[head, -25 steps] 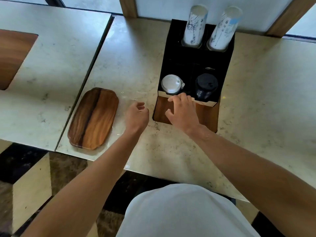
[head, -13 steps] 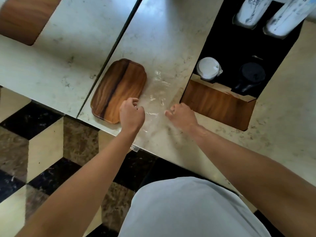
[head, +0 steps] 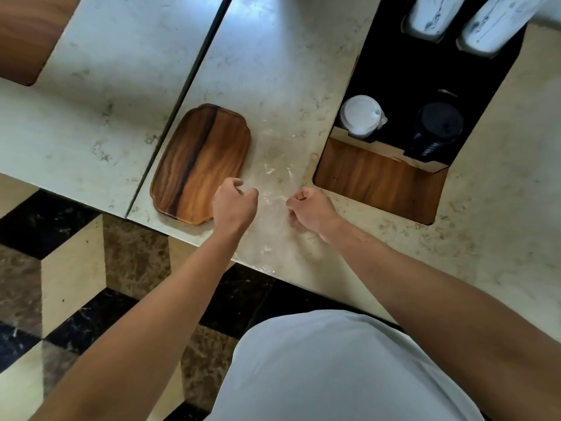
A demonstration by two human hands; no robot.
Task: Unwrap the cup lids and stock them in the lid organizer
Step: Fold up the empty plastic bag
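Note:
A clear plastic wrapper (head: pixel 274 174) lies flat on the marble counter between the wooden tray and the organizer. My left hand (head: pixel 233 205) pinches its left edge and my right hand (head: pixel 309 209) pinches its right edge, both with curled fingers. The black lid organizer (head: pixel 403 77) stands at the right. A stack of white lids (head: pixel 361 115) sits in its left front slot. A stack of black lids (head: pixel 437 129) fills the right front slot.
A wooden tray (head: pixel 202 162) lies left of the wrapper. Two sleeves of paper cups (head: pixel 458 19) stand in the organizer's back slots. The counter edge (head: pixel 273 268) runs just below my hands, with checkered floor beyond. A seam (head: pixel 197 71) divides two countertops.
My right hand came away from the organizer's front to the wrapper. Both hands closed on the clear plastic near the counter edge. The camera tilted down and right.

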